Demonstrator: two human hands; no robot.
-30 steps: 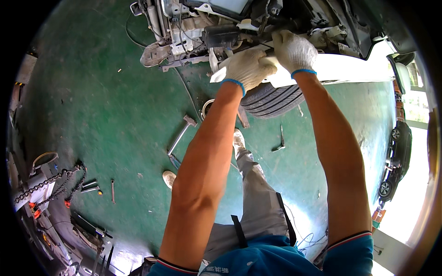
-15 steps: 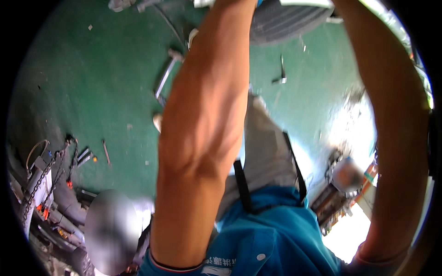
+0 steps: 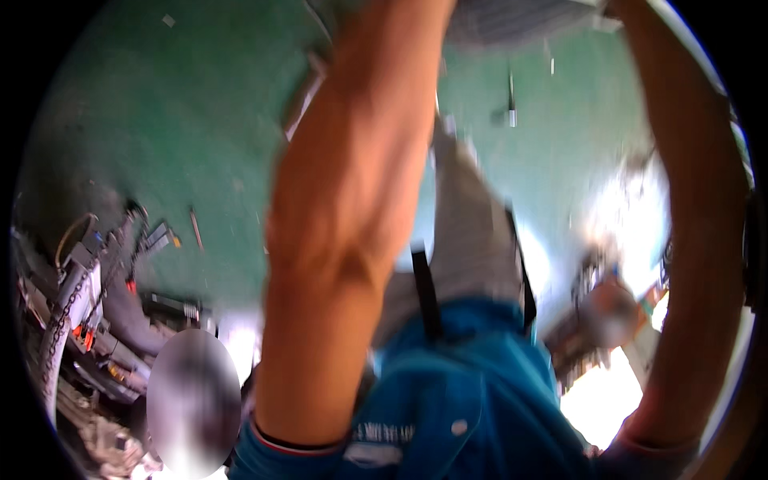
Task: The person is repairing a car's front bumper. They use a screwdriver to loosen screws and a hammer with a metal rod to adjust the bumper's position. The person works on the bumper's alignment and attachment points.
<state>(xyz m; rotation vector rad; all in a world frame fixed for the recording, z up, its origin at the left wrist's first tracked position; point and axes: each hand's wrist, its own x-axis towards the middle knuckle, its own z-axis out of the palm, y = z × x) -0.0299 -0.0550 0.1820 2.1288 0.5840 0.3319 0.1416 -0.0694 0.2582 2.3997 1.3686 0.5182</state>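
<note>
Both of my arms reach up past the top edge of the head view, and neither hand shows. My bare left forearm [image 3: 360, 136] crosses the middle, and my right forearm [image 3: 680, 104] runs along the right side. Between the two wrists, at the top edge, is part of a dark, grooved tire [image 3: 520, 22], blurred by motion. It is the thing nearest to where my hands leave the picture. Whether either hand touches it is hidden. A hammer [image 3: 306, 96] lies on the floor, partly behind my left forearm.
On the green floor [image 3: 184, 120] lie a small T-shaped tool [image 3: 512, 108] and a thin rod [image 3: 197, 228]. Metal equipment with a chain [image 3: 60, 320] stands at the lower left. My grey trousers [image 3: 476, 216] and blue shirt [image 3: 456, 392] fill the lower middle.
The view has shifted: the tire and the floor tools sit higher in the picture, and less of the tire shows. Both arms stay raised; the picture is more blurred.
</note>
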